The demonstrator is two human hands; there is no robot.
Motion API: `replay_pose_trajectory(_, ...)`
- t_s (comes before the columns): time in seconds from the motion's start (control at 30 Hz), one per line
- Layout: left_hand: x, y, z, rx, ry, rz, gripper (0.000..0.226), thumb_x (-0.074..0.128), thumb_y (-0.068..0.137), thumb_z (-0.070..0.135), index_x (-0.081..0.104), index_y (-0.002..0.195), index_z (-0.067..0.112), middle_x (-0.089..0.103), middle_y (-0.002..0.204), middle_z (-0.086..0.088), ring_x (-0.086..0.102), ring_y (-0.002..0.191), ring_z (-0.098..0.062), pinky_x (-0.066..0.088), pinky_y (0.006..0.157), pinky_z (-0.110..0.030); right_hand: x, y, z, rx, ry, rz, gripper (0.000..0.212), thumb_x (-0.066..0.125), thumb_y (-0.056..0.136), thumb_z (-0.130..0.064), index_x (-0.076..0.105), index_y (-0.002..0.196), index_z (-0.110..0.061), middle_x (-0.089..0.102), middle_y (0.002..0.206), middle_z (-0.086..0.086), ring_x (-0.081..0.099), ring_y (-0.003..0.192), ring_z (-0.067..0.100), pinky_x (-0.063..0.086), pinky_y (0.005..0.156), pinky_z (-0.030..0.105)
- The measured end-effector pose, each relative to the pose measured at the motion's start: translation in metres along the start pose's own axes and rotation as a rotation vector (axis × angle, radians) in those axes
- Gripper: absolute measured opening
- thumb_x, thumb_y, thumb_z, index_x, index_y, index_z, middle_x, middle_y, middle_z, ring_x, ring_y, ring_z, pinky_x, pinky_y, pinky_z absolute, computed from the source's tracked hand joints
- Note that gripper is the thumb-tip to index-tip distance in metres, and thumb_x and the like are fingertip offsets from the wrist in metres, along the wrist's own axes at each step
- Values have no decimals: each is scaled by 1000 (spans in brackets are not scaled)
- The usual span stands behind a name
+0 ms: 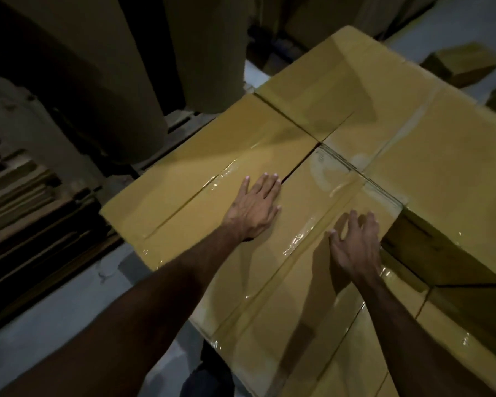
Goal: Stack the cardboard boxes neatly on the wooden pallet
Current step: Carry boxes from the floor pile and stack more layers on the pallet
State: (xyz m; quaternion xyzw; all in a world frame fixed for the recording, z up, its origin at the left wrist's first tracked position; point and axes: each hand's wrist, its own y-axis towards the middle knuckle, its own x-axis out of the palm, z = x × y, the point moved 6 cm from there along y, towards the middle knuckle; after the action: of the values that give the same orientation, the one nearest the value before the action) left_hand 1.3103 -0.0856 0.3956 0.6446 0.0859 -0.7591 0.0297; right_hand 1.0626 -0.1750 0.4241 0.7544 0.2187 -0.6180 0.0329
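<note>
Head view looks down on my two bare arms reaching over a layer of taped cardboard boxes. My left hand [257, 206] lies flat on the near box [272, 267], fingers [271, 186] straight and slightly spread, their tips at the dark gap that parts this box from the left box [201, 179] beside it. My right hand [355, 243] rests on the same near box, toward its right edge, with fingers [368, 224] loosely bent and fanned, gripping nothing that I can make out (the tips sit close to the clear tape [321, 224] running along the box's middle seam). Beyond the near box, touching its far corner, sits the far box [321, 93], and to the right of the near box a higher right box [430, 156] casts a shadow down its own side. All of them lie packed side by side; only a few dark slats of the wooden pallet [181, 121] show past the left box's far edge. Well beyond the near box, a small loose carton [461, 64] lies on the pale floor [69, 305]. Left of the left box stand big brown paper rolls [121, 90].
</note>
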Motion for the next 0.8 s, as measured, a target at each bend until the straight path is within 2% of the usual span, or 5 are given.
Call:
replay_pose_trajectory(0.1, -3, 45, 8, 55, 9, -15, 71, 13, 111, 52, 6, 168, 11, 3, 177, -6, 2, 163, -25, 10, 128, -61, 2, 11, 13, 146, 58, 29, 82, 61, 102, -45, 19, 165, -14, 0, 171, 28, 6, 157, 49, 24, 125, 60)
replay_pose_trajectory(0.2, -4, 80, 16, 82, 26, -12, 73, 11, 110, 54, 7, 168, 10, 3, 177, -7, 3, 163, -25, 10, 127, -63, 5, 13, 16, 220, 79, 88, 80, 59, 102, -47, 20, 164, -15, 0, 171, 27, 8, 156, 51, 31, 121, 63)
replay_pose_trajectory(0.33, -1, 113, 23, 76, 37, -7, 74, 6, 110, 56, 2, 168, 10, -2, 177, -7, -1, 163, -25, 7, 128, -62, 10, 10, 22, 352, 248, 157, 85, 59, 101, -53, 14, 165, -20, -7, 173, 20, 5, 157, 49, 40, 112, 62)
replay_pose_trajectory(0.53, 3, 129, 27, 79, 4, 27, 72, 9, 111, 56, 1, 168, 12, -2, 177, -5, -3, 163, -22, 1, 130, -57, 17, 6, 22, 362, 276, 251, 87, 55, 101, -57, 13, 166, -18, -4, 174, 19, 7, 159, 42, 33, 118, 57)
replay_pose_trajectory(0.8, 7, 133, 28, 79, 9, 30, 71, 11, 113, 54, -1, 168, 12, -3, 176, -4, -4, 163, -21, 1, 131, -54, 20, 7, 19, 364, 248, 260, 82, 53, 102, -54, 19, 166, -15, -5, 173, 21, 7, 159, 42, 36, 116, 55)
